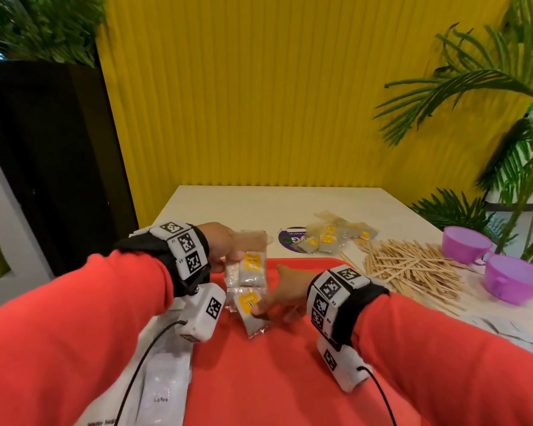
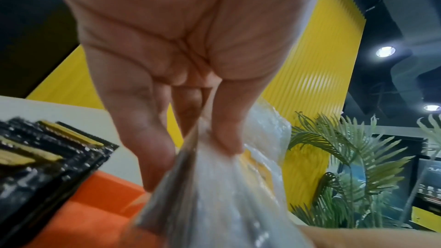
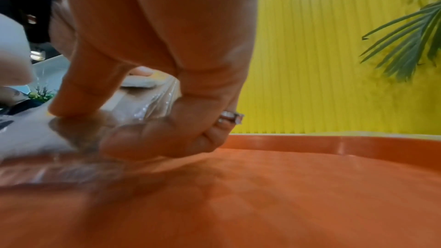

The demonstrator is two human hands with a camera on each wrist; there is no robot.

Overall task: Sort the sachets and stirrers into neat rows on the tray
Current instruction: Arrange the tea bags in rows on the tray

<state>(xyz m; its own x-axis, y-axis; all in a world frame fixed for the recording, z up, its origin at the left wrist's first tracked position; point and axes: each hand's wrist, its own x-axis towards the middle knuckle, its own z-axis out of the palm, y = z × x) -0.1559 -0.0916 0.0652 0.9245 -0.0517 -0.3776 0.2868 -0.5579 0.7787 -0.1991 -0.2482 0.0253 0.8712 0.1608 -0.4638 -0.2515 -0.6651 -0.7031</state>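
Observation:
My left hand (image 1: 225,250) holds up a bunch of clear sachets with yellow labels (image 1: 247,265) above the red tray (image 1: 277,379); in the left wrist view its thumb and fingers (image 2: 224,135) pinch the sachets' plastic (image 2: 214,195). My right hand (image 1: 271,299) pinches one yellow-labelled sachet (image 1: 249,315) that lies on the tray just below the bunch. In the right wrist view its thumb (image 3: 78,99) presses the sachet (image 3: 35,135) down on the tray (image 3: 286,195). A heap of more sachets (image 1: 333,238) and a pile of wooden stirrers (image 1: 413,269) lie on the white table (image 1: 259,207) beyond the tray.
Two purple cups (image 1: 486,262) stand at the table's right edge. White sachets (image 1: 163,382) lie left of the tray under my left arm, dark packets (image 2: 43,157) beside them. A purple round sticker (image 1: 290,238) is behind the tray. Palm plants (image 1: 490,118) and a yellow wall border the table.

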